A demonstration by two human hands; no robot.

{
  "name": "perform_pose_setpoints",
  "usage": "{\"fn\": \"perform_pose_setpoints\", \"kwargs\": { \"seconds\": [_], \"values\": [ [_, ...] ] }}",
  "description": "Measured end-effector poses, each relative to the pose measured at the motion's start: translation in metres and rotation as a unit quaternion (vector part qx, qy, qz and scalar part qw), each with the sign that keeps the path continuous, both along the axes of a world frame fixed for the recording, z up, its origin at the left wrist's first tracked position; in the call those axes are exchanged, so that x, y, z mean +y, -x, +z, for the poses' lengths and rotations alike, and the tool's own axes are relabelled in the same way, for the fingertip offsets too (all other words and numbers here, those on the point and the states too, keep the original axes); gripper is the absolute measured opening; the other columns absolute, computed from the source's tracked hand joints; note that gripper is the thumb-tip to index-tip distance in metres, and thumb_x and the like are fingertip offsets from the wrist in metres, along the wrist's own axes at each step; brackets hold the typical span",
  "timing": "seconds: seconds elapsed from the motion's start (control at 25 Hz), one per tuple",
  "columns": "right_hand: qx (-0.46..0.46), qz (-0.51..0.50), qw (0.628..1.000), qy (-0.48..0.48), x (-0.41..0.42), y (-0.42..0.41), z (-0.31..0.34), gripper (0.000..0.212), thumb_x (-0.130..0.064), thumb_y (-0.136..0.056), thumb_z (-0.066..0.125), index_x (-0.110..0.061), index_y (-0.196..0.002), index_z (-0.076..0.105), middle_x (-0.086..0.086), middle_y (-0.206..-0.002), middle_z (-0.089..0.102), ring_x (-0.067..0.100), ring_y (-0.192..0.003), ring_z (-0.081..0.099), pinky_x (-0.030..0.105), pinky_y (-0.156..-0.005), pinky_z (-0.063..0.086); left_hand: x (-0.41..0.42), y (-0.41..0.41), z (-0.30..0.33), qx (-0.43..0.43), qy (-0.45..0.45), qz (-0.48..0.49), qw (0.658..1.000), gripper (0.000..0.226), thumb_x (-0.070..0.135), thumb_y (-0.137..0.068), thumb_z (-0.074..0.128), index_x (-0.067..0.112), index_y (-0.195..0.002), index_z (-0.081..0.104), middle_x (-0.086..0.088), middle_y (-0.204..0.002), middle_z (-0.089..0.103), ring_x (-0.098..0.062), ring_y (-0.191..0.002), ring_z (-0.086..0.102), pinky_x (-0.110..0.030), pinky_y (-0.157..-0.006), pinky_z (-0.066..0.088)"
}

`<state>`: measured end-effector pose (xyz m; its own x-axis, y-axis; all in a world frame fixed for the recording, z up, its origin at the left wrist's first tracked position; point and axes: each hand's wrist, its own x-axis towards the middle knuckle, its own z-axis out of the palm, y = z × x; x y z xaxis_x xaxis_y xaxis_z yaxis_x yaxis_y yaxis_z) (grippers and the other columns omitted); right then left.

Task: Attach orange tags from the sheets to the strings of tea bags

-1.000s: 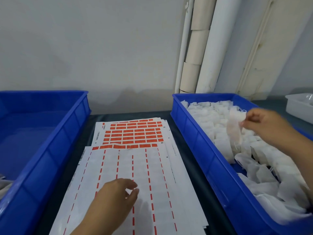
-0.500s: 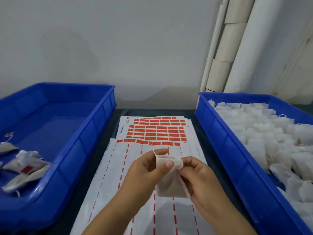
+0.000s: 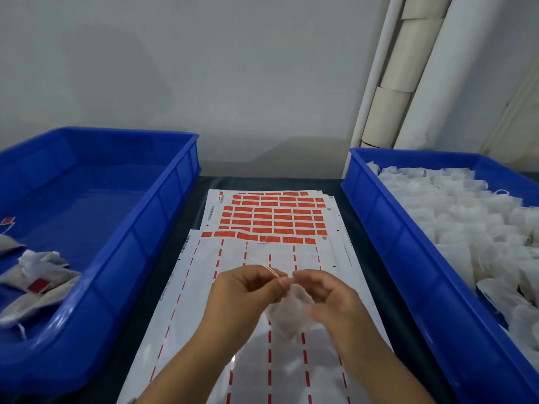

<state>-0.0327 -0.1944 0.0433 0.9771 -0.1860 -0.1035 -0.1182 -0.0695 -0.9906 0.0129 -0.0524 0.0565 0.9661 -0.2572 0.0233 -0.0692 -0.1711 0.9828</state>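
Both hands are up over the sheets, mid-table. Left hand (image 3: 248,295) has thumb and forefinger pinched together on the string (image 3: 269,269) of a tea bag (image 3: 287,313); the string loops up and away from the pinch. Right hand (image 3: 329,301) is just beside it, fingertips meeting the left's at the string, other fingers loosely curled around the bag; the hand is motion-blurred, so I cannot tell how firm that hold is. The bag hangs between the two palms, above the near sheet (image 3: 204,287), which is mostly stripped down to white backing with red dashed lines. The far sheet (image 3: 274,217) sticks out from under it and carries rows of orange tags (image 3: 264,212). Right blue bin (image 3: 388,237) is piled with untagged white tea bags (image 3: 455,211). Left blue bin (image 3: 140,243) holds a few finished bags (image 3: 35,275) at its near left corner, at least one with an orange tag showing. Dark tabletop (image 3: 271,182) underneath, grey wall behind, white pipes (image 3: 408,68) at right rear.
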Motion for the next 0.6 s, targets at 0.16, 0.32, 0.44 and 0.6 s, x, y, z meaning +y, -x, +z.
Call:
{"fn": "perform_pose_setpoints", "kwargs": {
  "seconds": [0.16,0.32,0.44,0.6],
  "values": [
    [-0.031,-0.024,0.99,0.136,0.014,-0.002,-0.003,0.009,-0.04,-0.081,0.066,-0.045,-0.074,0.062,-0.038,-0.072,0.062,-0.014,-0.078,0.059,-0.001,-0.055,0.041,0.0,0.005,-0.002,-0.061,-0.052,0.001,0.997,0.013,0.036,-0.077,0.062,0.041,-0.066,0.067,0.023,-0.069,0.068,0.004,-0.072,0.064,-0.008,-0.062,0.05],
    [0.016,-0.008,0.995,0.102,0.018,0.001,-0.016,0.009,-0.035,-0.089,0.059,-0.032,-0.084,0.067,-0.023,-0.087,0.066,0.001,-0.087,0.06,0.006,-0.066,0.044,0.007,-0.004,0.0,-0.054,-0.042,0.161,0.985,0.014,0.031,-0.081,0.063,0.038,-0.068,0.062,0.024,-0.072,0.064,0.001,-0.069,0.06,-0.012,-0.058,0.044],
    [0.073,0.038,0.995,0.057,0.018,0.009,-0.021,0.018,-0.042,-0.089,0.054,-0.031,-0.094,0.067,-0.022,-0.091,0.064,0.006,-0.092,0.059,0.009,-0.065,0.046,0.013,-0.015,0.004,0.02,0.014,0.23,0.973,0.009,0.032,-0.081,0.062,0.033,-0.072,0.065,0.011,-0.068,0.064,-0.01,-0.056,0.052,-0.019,-0.05,0.042],
    [0.07,0.102,0.977,-0.171,0.005,0.01,-0.013,0.012,-0.025,-0.077,0.07,-0.015,-0.07,0.069,0.005,-0.066,0.064,0.019,-0.073,0.064,0.041,-0.09,0.052,0.016,-0.019,0.0,0.064,0.032,0.213,0.974,0.01,0.03,-0.081,0.062,0.032,-0.072,0.065,0.003,-0.065,0.065,-0.015,-0.059,0.055,-0.019,-0.049,0.043]
  ]
}}
